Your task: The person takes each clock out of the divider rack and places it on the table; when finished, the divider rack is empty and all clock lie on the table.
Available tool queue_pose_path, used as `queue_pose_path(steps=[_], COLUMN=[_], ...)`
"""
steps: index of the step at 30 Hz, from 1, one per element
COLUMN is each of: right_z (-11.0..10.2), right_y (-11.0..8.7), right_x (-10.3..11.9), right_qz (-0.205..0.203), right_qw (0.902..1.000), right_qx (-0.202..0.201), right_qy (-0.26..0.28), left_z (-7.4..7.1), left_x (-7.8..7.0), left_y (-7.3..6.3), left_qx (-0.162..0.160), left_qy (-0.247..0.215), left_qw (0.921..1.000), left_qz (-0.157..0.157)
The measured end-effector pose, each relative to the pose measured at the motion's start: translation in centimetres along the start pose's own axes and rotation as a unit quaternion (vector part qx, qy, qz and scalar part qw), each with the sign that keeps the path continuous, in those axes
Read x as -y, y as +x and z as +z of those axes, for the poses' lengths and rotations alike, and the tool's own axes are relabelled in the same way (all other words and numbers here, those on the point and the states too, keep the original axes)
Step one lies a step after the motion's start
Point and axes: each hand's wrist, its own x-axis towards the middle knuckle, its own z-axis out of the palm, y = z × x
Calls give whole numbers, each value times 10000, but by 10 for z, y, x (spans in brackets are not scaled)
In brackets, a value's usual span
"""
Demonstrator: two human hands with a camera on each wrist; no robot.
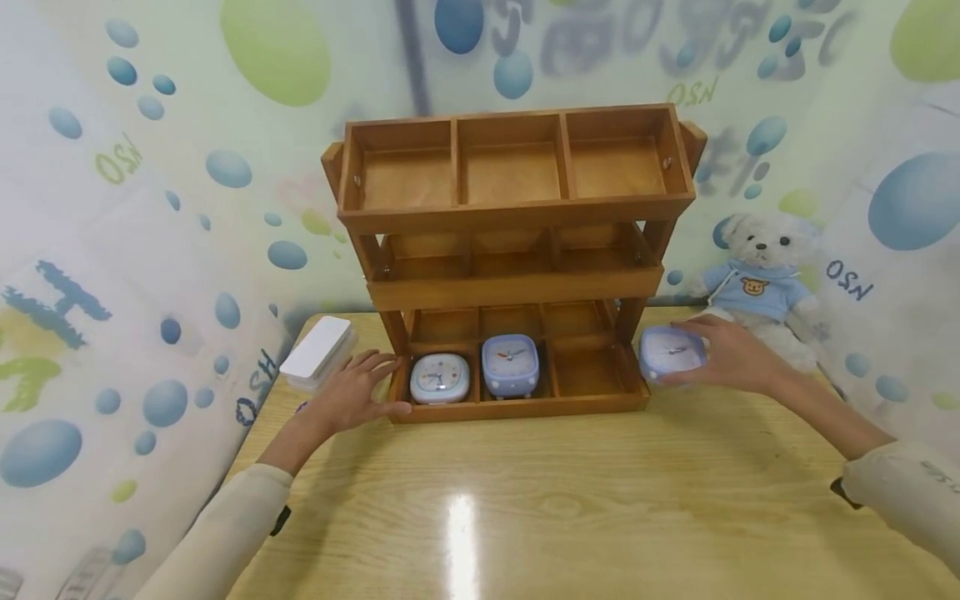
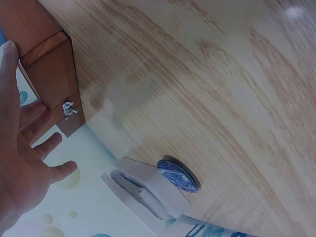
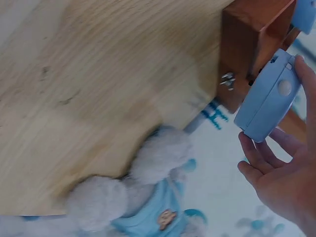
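My right hand (image 1: 723, 352) grips a small blue alarm clock (image 1: 671, 353) by its edges, just off the right end of a wooden shelf rack (image 1: 517, 212). In the right wrist view the clock (image 3: 270, 96) shows its side, with thumb and fingers at opposite edges. My left hand (image 1: 348, 393) touches the left end of the rack's lowest tier, fingers spread. Inside that tier a white-faced clock (image 1: 439, 378) sits in the left compartment and a periwinkle clock (image 1: 510, 365) in the middle one. The right compartment (image 1: 588, 371) holds nothing.
A white box (image 1: 318, 350) lies left of the rack, with a dark blue oval object (image 2: 178, 174) beside it. A white teddy bear (image 1: 761, 279) in a blue hoodie sits at the back right. Patterned wall covering surrounds the wooden table (image 1: 570, 500).
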Motion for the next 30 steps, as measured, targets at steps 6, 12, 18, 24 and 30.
queue_pose_path(steps=[6, 12, 18, 24, 30], right_z=[0, 1, 5, 16, 29], right_y=[-7, -15, -23, -29, -34], right_x=[-27, -47, -63, -72, -73], right_qz=[330, 542, 559, 738, 577], right_qw=[9992, 9982, 9982, 9971, 9983], right_qx=[139, 182, 136, 188, -1], right_qy=[-151, -199, -179, -30, 94], left_z=[0, -1, -1, -1, 0], left_x=[-1, -1, -1, 0, 0], left_y=[1, 0, -1, -2, -1], left_qx=[-76, -81, -2, 87, 53], left_qy=[-1, -24, -43, -68, -15], left_qw=[9999, 10000, 10000, 9999, 9999], left_qz=[66, 14, -52, -107, -87])
